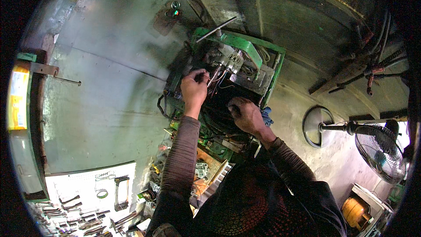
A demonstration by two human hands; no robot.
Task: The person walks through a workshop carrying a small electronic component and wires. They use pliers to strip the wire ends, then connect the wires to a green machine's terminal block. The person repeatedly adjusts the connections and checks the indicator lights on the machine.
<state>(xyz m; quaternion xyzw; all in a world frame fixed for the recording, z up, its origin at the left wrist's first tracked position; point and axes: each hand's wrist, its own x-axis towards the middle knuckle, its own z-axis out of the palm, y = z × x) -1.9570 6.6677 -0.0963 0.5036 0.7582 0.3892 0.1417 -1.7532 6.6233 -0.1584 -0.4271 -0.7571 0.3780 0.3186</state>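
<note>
In front of me is an opened green-framed machine (252, 50), with a cluster of silvery metal parts (232, 61) and thin wires (224, 75) inside. My left hand (194, 91) is over its left side, fingers curled together beside the wires; what they pinch, if anything, is hidden. Lower and to the right, my right hand (247, 116) is closed with its fingertips bent inward above the dark interior. I cannot make out what it holds. A blue cloth or glove (266, 116) lies just beyond that hand, near the frame's right edge.
A black bar (216, 29) sticks up at the machine's far side. On the right stand a pedestal fan (379, 151) and an orange gas cylinder (355, 213). Hand tools cover a white board (83, 184) at lower left. A dark cable (163, 107) loops by the machine's left side.
</note>
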